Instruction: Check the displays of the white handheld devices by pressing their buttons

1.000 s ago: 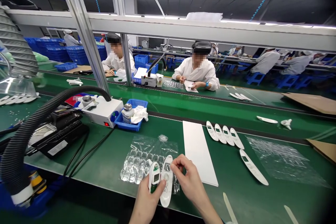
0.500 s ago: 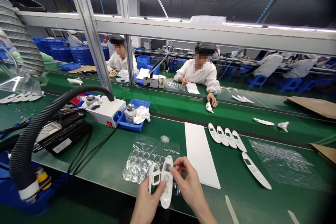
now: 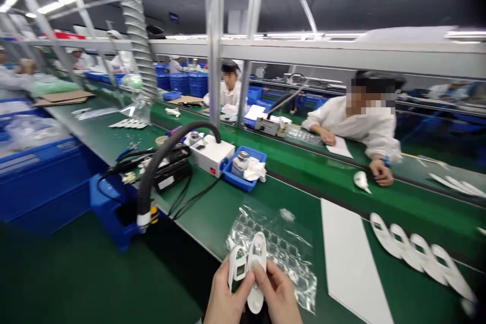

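Note:
My left hand (image 3: 224,297) holds a small white device with a green screen (image 3: 237,269) upright at the bench's near edge. My right hand (image 3: 278,293) grips a white oval plastic shell (image 3: 257,273) right beside it, thumb on the shell's face. Both parts touch side by side. Under and behind them lies a clear plastic blister sheet (image 3: 281,248). A row of white oval shells (image 3: 417,250) lies on the green belt at the right.
A white card strip (image 3: 349,258) lies right of the blister sheet. A blue tray with a jar and cloth (image 3: 245,168), a white box unit (image 3: 212,154) and a black hose (image 3: 163,162) stand to the left. Across the belt a person in white (image 3: 360,126) reaches toward a white part (image 3: 360,180).
The view swung left, showing more of the floor and blue bins. My right hand came down onto the white shell beside the left hand. The person opposite keeps a hand on the belt.

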A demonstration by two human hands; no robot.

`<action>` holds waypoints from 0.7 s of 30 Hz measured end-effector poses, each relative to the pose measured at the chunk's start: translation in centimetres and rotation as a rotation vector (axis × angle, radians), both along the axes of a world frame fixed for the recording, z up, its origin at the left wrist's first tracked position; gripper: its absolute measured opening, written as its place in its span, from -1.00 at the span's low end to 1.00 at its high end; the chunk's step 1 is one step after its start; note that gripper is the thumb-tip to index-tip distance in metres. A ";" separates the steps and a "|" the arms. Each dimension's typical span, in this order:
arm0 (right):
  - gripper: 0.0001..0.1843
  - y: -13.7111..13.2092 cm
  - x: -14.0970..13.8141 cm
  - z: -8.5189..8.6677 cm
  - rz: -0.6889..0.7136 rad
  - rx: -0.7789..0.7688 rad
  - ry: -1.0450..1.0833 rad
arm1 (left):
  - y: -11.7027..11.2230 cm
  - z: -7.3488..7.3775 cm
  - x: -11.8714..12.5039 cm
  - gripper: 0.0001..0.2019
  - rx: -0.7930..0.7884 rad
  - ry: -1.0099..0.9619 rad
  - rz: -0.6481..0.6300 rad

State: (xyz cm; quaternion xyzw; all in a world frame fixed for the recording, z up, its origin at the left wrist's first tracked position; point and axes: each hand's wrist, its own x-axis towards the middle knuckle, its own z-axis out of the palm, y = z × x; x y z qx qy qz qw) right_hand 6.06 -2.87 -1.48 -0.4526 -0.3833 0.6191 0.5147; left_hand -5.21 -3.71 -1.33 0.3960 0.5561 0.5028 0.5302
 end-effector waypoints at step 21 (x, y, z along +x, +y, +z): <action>-0.21 4.0 -26.7 -5.9 0.455 -0.316 0.120 | 0.5 -6.9 -21.9 -0.52 -0.100 -0.493 0.813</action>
